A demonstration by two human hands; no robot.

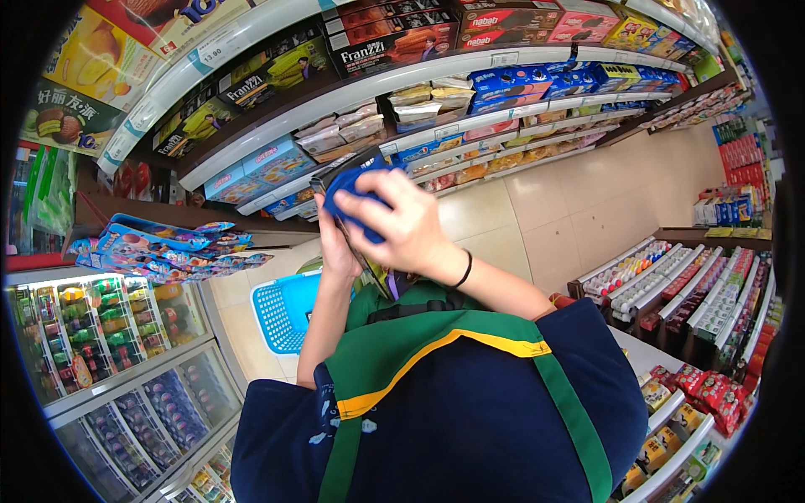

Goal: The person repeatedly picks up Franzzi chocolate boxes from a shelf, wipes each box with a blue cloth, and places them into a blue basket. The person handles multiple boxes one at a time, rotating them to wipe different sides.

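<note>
My left hand (339, 245) grips a dark cardboard snack box (382, 276) by its edge, holding it tilted in front of my chest. Pressed against the upper part of that box is a blue cloth (352, 198), bunched under the fingers of my right hand (399, 220). The cloth and the right hand cover much of the box. A black band circles my right wrist. Below my left forearm, a light-blue plastic basket (280, 314) rests on the tiled floor.
Shelves (402, 75) of boxed and bagged snacks curve across the front. Hanging blue snack packs (163, 248) jut out at left, above a glass-door drinks fridge (119, 339). Racks of small goods (685, 289) stand at right. Tiled floor (553, 188) shows between the shelves and racks.
</note>
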